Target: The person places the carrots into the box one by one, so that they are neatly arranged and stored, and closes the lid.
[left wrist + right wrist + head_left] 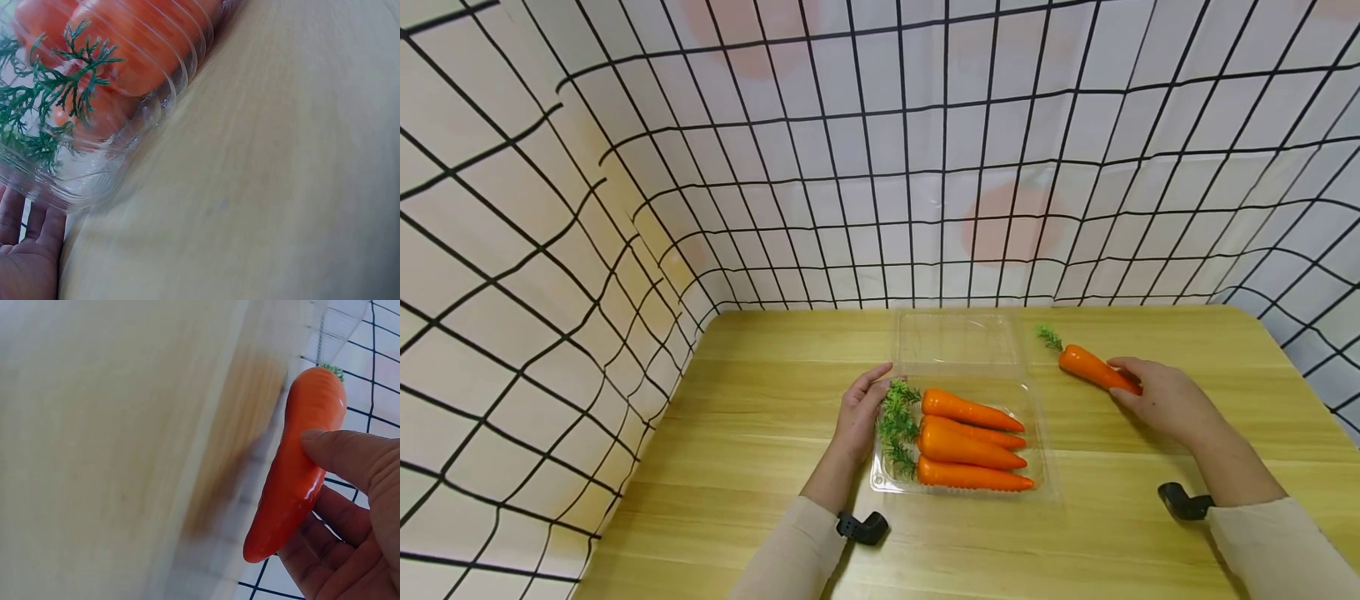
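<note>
1. We see the right hand (1168, 404) pinching one carrot (1086, 366) between thumb and fingers, to the right of the clear container (880, 481).
2. We find the left hand (859, 412) open, fingers fairly straight, touching the container's left end.
3. We count four more carrots (962, 446) lying inside (leafy tops toward the left hand), the lid (957, 343) folded back on the table (760, 400).

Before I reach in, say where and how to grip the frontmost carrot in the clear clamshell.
Pinch the frontmost carrot around its thick end, probably from above: it lies on its side along the clamshell's front wall, and its green fronds look flimsier.
</note>
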### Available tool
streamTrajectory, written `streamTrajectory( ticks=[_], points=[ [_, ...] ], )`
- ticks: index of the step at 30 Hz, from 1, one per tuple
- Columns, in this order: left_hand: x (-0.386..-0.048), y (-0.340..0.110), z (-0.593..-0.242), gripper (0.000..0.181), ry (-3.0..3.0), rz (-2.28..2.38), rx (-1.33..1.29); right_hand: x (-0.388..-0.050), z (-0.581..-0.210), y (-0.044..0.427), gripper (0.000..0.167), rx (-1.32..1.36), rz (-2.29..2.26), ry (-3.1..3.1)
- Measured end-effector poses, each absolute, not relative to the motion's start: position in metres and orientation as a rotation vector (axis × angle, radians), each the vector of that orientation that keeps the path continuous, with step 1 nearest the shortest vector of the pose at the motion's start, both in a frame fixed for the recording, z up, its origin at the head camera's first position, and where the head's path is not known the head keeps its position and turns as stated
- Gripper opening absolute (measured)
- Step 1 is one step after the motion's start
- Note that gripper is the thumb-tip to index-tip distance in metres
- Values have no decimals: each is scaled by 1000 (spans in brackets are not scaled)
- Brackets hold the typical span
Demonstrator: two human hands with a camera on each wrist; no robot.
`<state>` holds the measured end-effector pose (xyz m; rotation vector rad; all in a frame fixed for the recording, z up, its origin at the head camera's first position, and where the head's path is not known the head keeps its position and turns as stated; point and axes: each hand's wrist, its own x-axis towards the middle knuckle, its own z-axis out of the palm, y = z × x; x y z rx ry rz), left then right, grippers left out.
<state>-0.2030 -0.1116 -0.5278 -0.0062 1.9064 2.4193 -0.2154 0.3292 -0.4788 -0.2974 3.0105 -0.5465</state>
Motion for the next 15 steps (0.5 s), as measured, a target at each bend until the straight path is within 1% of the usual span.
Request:
streamTrajectory(
  ticks=[7, 15],
  points=[
    [-202, -111, -526, 43, 1888, 2434, -1, -211, -467, 326, 52, -247, -592, 2982],
    [-203, -111, -527, 43, 1904, 2423, 13, -206, -456, 318, 48, -296, -607, 3041]
  ],
)
